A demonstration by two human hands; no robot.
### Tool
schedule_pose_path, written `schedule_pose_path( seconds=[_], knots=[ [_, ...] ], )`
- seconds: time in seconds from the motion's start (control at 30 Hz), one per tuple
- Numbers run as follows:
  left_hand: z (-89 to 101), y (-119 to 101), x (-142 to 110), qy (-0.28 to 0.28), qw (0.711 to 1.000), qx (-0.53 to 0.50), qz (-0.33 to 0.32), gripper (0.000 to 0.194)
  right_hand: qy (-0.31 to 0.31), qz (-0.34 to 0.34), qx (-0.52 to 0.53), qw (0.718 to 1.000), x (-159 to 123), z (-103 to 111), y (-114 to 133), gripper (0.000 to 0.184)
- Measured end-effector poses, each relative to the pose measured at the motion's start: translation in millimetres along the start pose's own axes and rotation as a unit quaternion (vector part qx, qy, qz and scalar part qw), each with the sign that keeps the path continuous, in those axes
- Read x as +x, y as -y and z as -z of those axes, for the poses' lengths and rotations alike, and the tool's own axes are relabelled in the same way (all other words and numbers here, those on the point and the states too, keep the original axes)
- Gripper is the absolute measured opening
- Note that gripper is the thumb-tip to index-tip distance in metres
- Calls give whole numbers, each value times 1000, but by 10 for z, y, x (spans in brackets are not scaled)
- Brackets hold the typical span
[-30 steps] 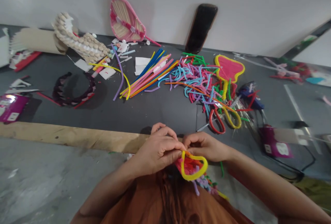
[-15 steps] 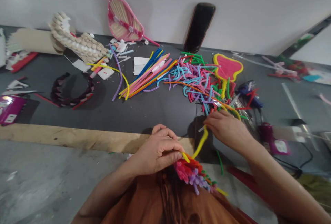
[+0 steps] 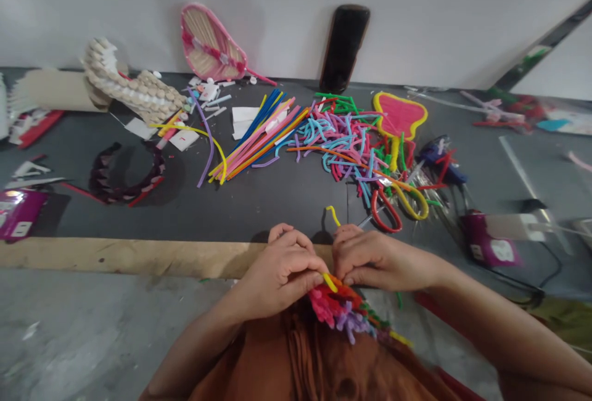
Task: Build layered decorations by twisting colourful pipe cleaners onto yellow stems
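Head view: fuzzy piece (image 3: pixel 342 308) held low in front of the brown garment (image 3: pixel 259 358), just off the near edge of the dark table (image 3: pixel 259 210). Tufted, bright; red and pink toward the left hand (image 3: pixel 287 271), orange along the top, a lilac cluster (image 3: pixel 352 322) hanging below, green and yellow trailing down to the right. Left thumb and forefinger pinched on its upper corner, a short length of yellow strip (image 3: pixel 330 282) showing beside the thumb. Right hand (image 3: pixel 379 259) closed on the orange edge; whether it grips strip too, cannot tell. Bent yellow tip sticks up beyond the right knuckles; its link to the lower length is covered by fingers. Underside hidden; trailing end small, blurred.
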State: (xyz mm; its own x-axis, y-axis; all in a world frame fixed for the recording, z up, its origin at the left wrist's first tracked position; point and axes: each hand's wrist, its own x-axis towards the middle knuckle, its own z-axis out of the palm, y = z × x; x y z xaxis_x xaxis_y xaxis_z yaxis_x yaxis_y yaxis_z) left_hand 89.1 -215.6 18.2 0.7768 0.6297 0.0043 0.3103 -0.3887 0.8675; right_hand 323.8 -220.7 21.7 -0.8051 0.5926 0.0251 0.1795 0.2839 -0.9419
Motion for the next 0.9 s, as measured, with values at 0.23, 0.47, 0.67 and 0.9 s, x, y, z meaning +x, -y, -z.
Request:
schedule_pose_path(
  seconds=[0.23, 0.47, 0.67, 0.9],
  knots=[
    [-88, 24, 6, -14, 1000, -4, -9, 20, -33, 27, -57, 997, 96, -101, -109, 27],
    [-48, -5, -1, -6, 1000, 11, 24, 20, -88, -24, -122, 988, 127, -123, -102, 18],
    [-38, -20, 2, 6, 999, -1, 50, 17, -84, -44, -95, 991, 68, -82, -60, 14],
    [-95, 60, -11, -41, 996, -53, 60, 12, -60, -48, -60, 995, 22, -96, -66, 8]
  ],
)
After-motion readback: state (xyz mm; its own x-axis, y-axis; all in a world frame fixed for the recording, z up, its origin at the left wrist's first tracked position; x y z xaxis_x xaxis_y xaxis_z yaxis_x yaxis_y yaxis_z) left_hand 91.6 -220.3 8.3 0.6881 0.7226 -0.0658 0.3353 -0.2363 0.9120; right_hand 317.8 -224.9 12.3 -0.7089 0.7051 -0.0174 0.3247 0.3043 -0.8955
